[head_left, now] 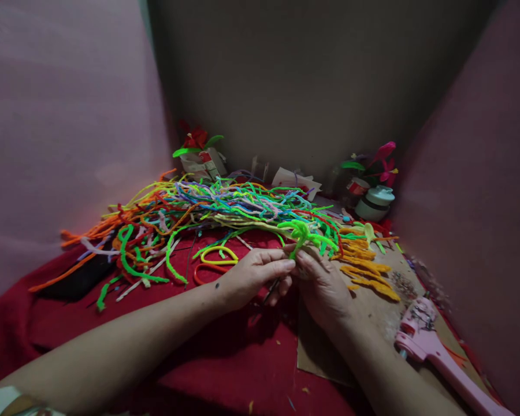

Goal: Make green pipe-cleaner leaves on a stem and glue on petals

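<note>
Left hand and right hand pinch a bright-green, fuzzy pipe-cleaner piece, narrow-stemmed with fronds splayed above; golden-orange, fuzzy, petal-shaped strips lie at its four o'clock.

A bright green, fuzzy bundle is standing roughly upright between the fingers of the left hand and right hand, its strands splaying outward above a narrow base.
</note>
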